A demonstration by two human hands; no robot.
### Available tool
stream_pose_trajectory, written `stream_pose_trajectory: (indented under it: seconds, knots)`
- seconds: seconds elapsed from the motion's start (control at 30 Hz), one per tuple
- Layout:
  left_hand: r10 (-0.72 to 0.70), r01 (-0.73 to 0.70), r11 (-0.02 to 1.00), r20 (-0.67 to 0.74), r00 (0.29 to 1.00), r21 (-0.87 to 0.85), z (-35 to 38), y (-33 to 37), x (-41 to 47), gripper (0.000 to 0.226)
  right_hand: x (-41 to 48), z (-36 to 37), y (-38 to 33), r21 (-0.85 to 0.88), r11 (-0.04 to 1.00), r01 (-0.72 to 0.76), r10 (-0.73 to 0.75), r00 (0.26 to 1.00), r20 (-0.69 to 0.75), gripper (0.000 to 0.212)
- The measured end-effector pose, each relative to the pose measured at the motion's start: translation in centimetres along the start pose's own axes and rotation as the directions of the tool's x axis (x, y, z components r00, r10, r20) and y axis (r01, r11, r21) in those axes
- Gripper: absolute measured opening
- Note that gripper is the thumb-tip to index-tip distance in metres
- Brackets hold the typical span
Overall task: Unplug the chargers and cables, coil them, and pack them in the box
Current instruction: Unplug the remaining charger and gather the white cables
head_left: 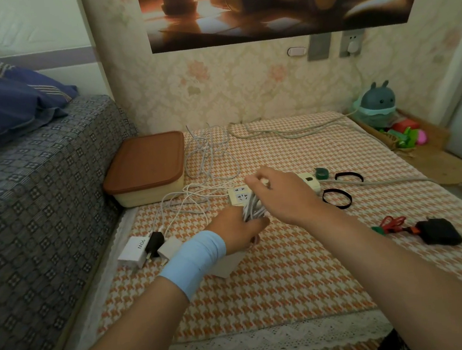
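The thin white charging cable (pixel 253 208) is being held as a bundle of loops just in front of the white power strip (pixel 309 182), above the orange and white houndstooth cloth (pixel 266 281). The left hand (pixel 235 229), wearing a light blue wristband (pixel 194 262), is gripping the lower part of the loops with curled fingers. The right hand (pixel 278 190) is pinching the upper part, seemingly laying a turn. The cable is looking light, soft and a little springy, so I am expecting the loops to spring open if the grip is slackening; taking hold across the middle of the bundle is seeming safest. Its free tail is lying loose toward the cream plastic box with the brown lid (pixel 144 168), which is standing closed beside the grey patterned bed (pixel 37 198).
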State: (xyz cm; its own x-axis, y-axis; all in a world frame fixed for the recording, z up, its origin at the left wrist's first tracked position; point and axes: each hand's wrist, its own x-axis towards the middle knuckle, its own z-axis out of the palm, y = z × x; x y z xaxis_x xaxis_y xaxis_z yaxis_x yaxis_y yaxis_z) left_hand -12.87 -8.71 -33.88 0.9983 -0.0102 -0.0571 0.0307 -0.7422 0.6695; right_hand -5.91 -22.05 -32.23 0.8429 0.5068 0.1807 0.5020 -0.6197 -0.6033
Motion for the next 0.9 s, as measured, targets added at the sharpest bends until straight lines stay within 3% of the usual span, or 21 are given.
stream_pose_trajectory:
  seconds: [0.13,0.23,0.3,0.37,0.47,0.57,0.73,0.8,0.9]
  knots:
    - [0.012,0.006,0.986,0.106,0.994,-0.168,-1.0,-0.4,-0.1,0.039,-0.5,-1.2,0.1,0.007,0.963,0.268,-0.268,0.962,0.056,0.037]
    - [0.025,0.022,0.979,0.226,0.974,-0.203,-1.7,-0.8,-0.1,0.036,-0.2,-0.3,-0.1,-0.059,0.947,0.315,-0.31,0.948,0.077,0.036]
    - [0.01,0.061,0.97,0.285,0.958,-0.237,-2.0,-1.0,-0.1,0.028,0.3,0.4,-0.2,-0.03,0.952,0.303,-0.303,0.953,0.029,0.042]
    - [-0.058,0.11,0.975,0.257,0.965,-0.192,-2.1,-1.3,0.3,0.028,0.6,0.8,-0.3,0.026,0.958,0.287,-0.287,0.958,-0.006,0.041]
    - [-0.163,0.167,0.984,0.08,0.983,-0.055,-2.0,-1.4,0.8,0.042,0.9,1.2,-0.4,0.066,0.975,0.212,-0.213,0.977,0.001,0.035]
    - [-0.123,0.123,0.992,-0.039,0.992,0.01,-1.5,-0.7,1.0,0.029,1.3,1.3,-0.1,0.128,0.98,0.155,-0.155,0.988,-0.014,0.042]
    - [-0.068,0.07,0.997,0.047,0.997,-0.028,-1.0,0.4,1.7,0.012,1.4,0.9,0.9,0.144,0.982,0.122,-0.121,0.993,-0.013,0.047]
    - [-0.084,0.09,0.994,0.093,0.992,-0.065,-0.9,0.9,2.2,0.024,1.1,-0.1,1.4,0.178,0.979,0.1,-0.105,0.994,0.022,0.049]
    - [-0.154,0.181,0.958,0.134,0.979,-0.222,-0.9,1.3,2.9,0.029,1.0,-2.6,3.0,0.311,0.947,-0.077,0.049,0.994,0.096,0.045]
